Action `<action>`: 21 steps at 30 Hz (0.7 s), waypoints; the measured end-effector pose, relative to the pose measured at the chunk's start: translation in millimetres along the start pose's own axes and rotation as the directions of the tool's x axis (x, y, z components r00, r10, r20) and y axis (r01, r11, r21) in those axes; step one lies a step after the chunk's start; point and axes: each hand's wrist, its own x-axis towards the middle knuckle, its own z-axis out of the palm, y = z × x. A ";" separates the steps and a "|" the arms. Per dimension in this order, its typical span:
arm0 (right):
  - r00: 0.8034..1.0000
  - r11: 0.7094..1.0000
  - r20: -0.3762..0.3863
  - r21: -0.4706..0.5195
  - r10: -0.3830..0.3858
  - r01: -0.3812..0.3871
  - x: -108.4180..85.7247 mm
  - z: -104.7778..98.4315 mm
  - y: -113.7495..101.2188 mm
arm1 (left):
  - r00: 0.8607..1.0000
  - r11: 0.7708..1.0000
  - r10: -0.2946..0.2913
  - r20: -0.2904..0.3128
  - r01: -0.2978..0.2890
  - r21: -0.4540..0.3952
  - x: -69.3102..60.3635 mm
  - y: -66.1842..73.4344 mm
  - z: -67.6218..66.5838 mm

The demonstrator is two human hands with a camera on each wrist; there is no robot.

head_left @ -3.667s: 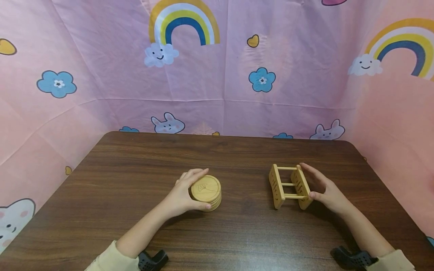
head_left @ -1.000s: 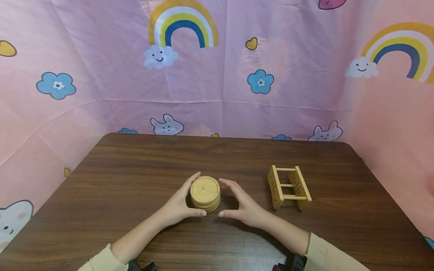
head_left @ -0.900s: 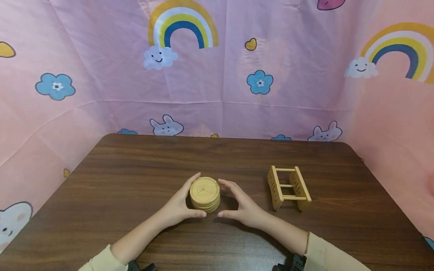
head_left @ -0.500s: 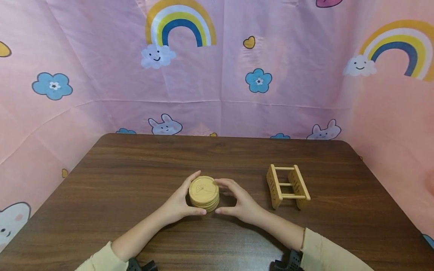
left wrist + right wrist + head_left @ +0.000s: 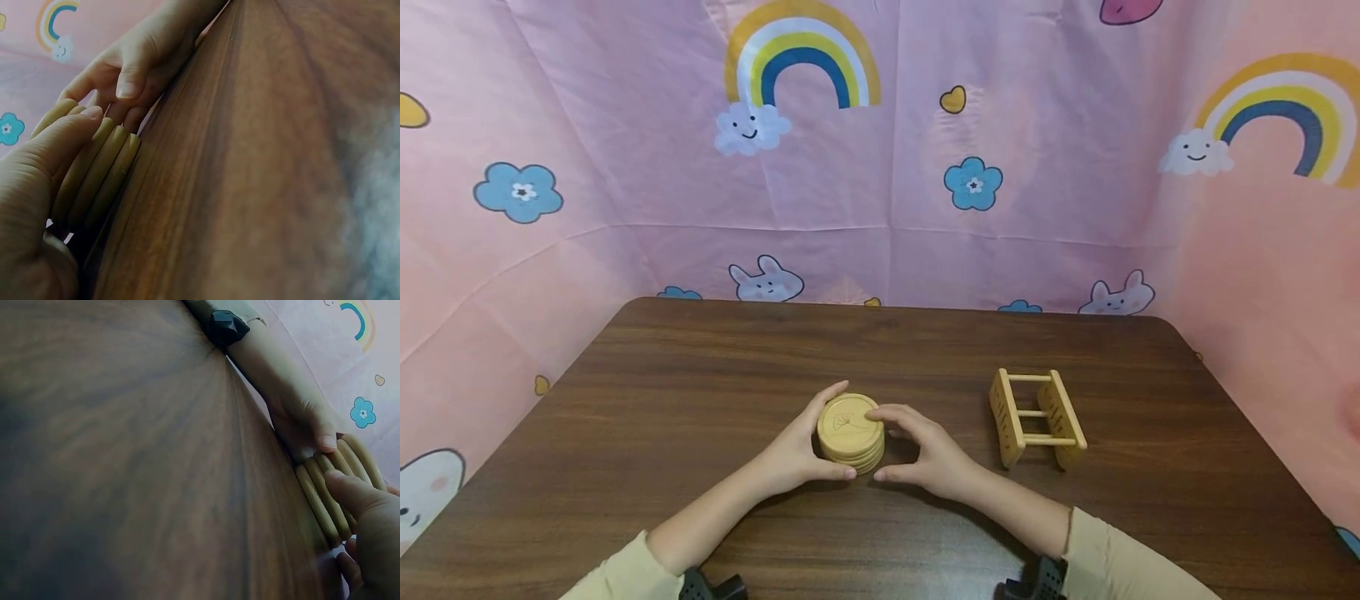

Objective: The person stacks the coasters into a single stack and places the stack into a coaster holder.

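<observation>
A stack of several round wooden coasters (image 5: 852, 429), the top one with a leaf-like engraving, stands on the table at the centre of the head view. My left hand (image 5: 790, 454) holds the stack from its left side, fingers behind and thumb in front. From the right, my right hand (image 5: 936, 454) reaches to the stack. Its index fingertip lies over the top coaster's right edge, and in the left wrist view its thumb (image 5: 130, 81) is apart from the coasters. Farther right stands a small wooden rack (image 5: 1037, 417) with two slotted sides joined by rods.
The brown wooden table (image 5: 715, 350) lies under everything. Behind it and at its sides hangs a pink and purple printed cloth (image 5: 1045, 108). Each wrist carries a black strapped device (image 5: 1033, 579).
My right hand has left the rack and come over to the coasters. In the last second its index finger has moved onto the top coaster. The left hand has stayed at the stack.
</observation>
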 end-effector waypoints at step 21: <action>0.999 0.998 -0.015 -0.036 -0.049 0.049 4.8 9.9 28.6 | 0.999 0.998 -0.022 0.029 0.024 -0.066 2.1 -2.5 -0.1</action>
